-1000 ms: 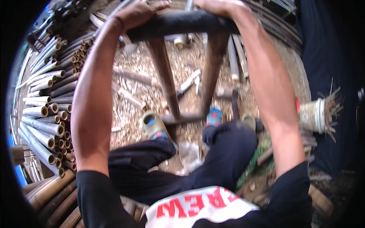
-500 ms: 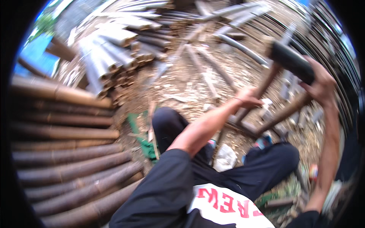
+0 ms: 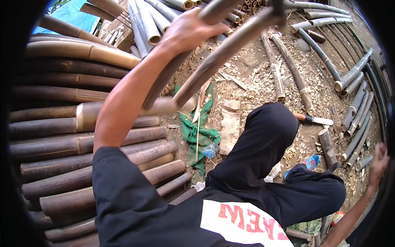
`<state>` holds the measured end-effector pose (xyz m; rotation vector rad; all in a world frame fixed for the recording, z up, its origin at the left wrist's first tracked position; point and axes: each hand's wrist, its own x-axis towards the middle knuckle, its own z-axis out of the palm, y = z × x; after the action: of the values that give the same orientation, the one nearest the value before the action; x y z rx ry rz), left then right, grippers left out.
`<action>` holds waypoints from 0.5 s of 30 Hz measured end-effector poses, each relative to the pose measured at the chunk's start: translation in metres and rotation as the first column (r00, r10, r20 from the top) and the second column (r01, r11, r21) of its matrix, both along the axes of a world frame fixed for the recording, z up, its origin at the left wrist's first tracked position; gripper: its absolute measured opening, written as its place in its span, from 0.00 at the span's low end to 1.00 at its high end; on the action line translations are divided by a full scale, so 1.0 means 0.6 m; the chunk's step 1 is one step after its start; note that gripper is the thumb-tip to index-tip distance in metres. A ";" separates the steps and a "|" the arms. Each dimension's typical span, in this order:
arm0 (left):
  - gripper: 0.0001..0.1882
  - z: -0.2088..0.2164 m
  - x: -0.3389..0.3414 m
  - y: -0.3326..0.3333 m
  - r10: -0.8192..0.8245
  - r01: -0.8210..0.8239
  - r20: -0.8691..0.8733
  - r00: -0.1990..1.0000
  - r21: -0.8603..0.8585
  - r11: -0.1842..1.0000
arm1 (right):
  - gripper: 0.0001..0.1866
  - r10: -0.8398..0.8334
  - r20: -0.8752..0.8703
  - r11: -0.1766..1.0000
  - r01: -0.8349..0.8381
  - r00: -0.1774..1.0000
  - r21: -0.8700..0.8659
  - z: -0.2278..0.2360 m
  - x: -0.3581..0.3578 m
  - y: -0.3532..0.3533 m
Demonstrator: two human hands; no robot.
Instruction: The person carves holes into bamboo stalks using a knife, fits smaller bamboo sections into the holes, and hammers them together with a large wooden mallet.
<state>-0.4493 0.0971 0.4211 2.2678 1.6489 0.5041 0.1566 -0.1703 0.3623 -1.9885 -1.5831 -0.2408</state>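
My left hand is raised at the upper left, its fingers wrapped round the dark upper bar of a frame of round poles. One pole of this pole frame slants down toward a pale bar. That lower bar is blurred and lies over the stacked bamboo. A dark end of the frame is cut off by the top edge. Far off at the right rim is my right hand, away from the frame. Its fingers are smeared, and nothing shows in it. Beyond my knee lies a knife on the ground.
Stacked bamboo poles fill the left side. Cut bamboo tubes lie at the far left. Two loose sticks rest on ground strewn with wood chips. Near my knee lie green netting and a flat board. More bamboo lies at right.
The frame has swung from the right over to the upper left, carried by my left hand. My right hand has let go of it and dropped to the right rim. The view has shifted.
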 end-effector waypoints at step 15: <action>0.30 -0.387 -0.580 -0.225 0.880 -0.790 0.168 0.443 -0.392 0.472 | 0.35 -0.523 -0.574 0.850 0.339 0.630 -0.402 -0.477 0.096 -0.514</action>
<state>-0.7973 -0.0377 0.1890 0.8955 2.3815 0.7804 0.2144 -0.4787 0.0762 -2.2731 -0.6695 0.4949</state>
